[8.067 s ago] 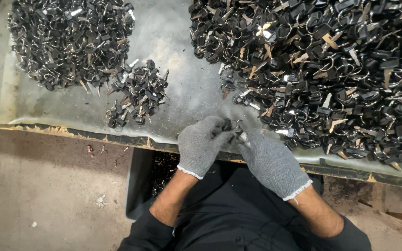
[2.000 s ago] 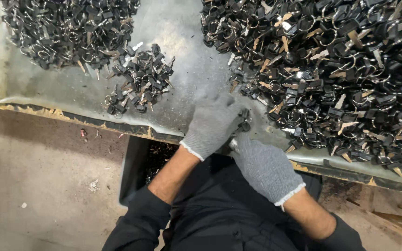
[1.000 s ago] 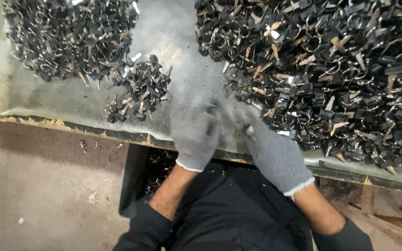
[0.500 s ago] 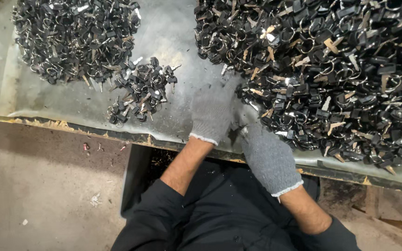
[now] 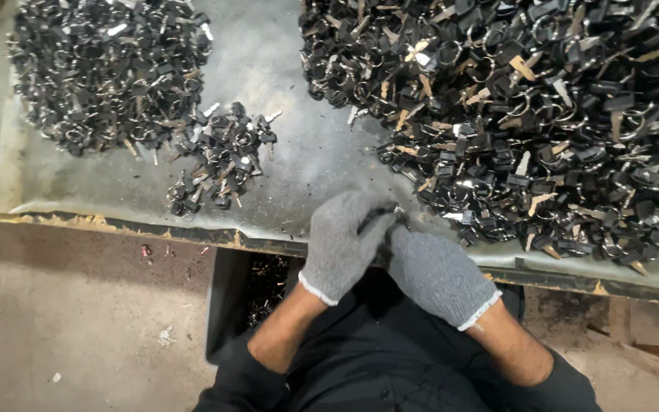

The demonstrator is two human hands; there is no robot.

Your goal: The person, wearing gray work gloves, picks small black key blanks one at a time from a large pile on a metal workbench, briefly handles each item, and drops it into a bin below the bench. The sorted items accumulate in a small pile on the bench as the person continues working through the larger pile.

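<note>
Both of my hands wear grey knit gloves and meet at the near edge of the table. My left hand (image 5: pixel 342 243) and my right hand (image 5: pixel 435 273) are closed together around a small dark keyring piece (image 5: pixel 392 217), mostly hidden by the fingers. Just beyond and to the right lies a large heap of black keys and metal rings (image 5: pixel 528 114). A small cluster of keys (image 5: pixel 223 160) lies to the left of my hands.
A second big pile of black keys (image 5: pixel 104 72) fills the far left of the grey table sheet (image 5: pixel 299 152). A dark bin (image 5: pixel 249 294) holding a few pieces stands under the table edge by my lap. Bare concrete floor (image 5: pixel 70 320) lies left.
My hands have pulled back from the right heap toward the table edge and closed together on a piece. The piles look the same.
</note>
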